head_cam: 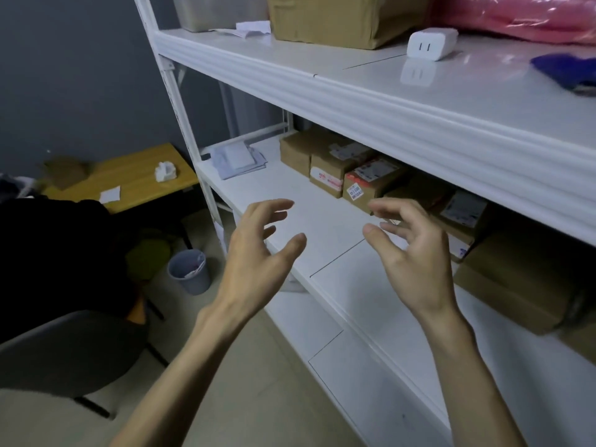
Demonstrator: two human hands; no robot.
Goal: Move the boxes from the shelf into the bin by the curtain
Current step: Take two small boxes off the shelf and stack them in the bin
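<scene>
Several brown cardboard boxes with shipping labels (364,179) stand in a row at the back of the white middle shelf (322,227). A larger brown box (522,285) sits further right on the same shelf. My left hand (261,253) hovers over the shelf's front edge with fingers spread, holding nothing. My right hand (412,253) is raised just in front of the labelled boxes, fingers curled and apart, empty and touching no box. A small grey bin (190,271) stands on the floor to the left of the shelf unit.
The top shelf holds a big cardboard box (342,17), a white plug adapter (430,43), a pink bag (516,17) and a blue cloth (567,71). Papers (237,158) lie at the middle shelf's left end. A wooden table (129,175) and grey chair (64,350) stand left.
</scene>
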